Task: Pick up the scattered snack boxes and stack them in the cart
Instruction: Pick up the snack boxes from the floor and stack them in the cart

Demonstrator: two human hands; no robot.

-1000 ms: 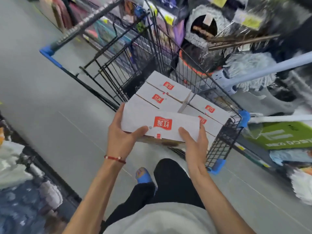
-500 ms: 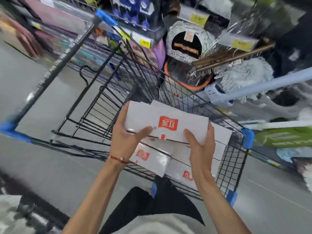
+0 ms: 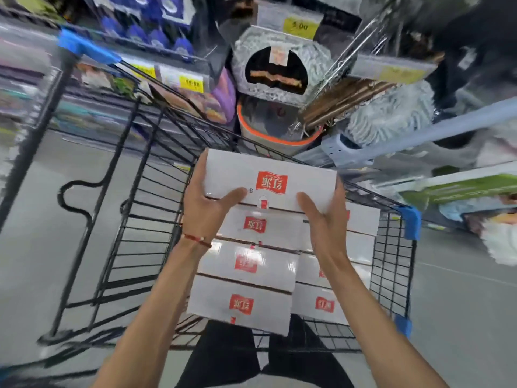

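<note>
I hold a white snack box (image 3: 268,177) with a red logo over the far end of the black wire cart (image 3: 134,219). My left hand (image 3: 204,208) grips its left end, thumb on top. My right hand (image 3: 321,219) grips its right end. Under and in front of it, several matching white boxes (image 3: 246,264) lie in two rows inside the cart, filling its right half. The cart's left half shows bare wire floor.
Store shelves with price tags and packaged goods stand just beyond the cart. A bucket with an orange rim (image 3: 279,135), mop heads (image 3: 391,113) and a pale blue handle (image 3: 447,127) crowd the far right. Grey floor lies to the left and right. My dark trousers (image 3: 223,359) show below.
The box in my hands has moved forward over the stacked boxes toward the cart's far end. My view has swung so that I look straight down into the cart.
</note>
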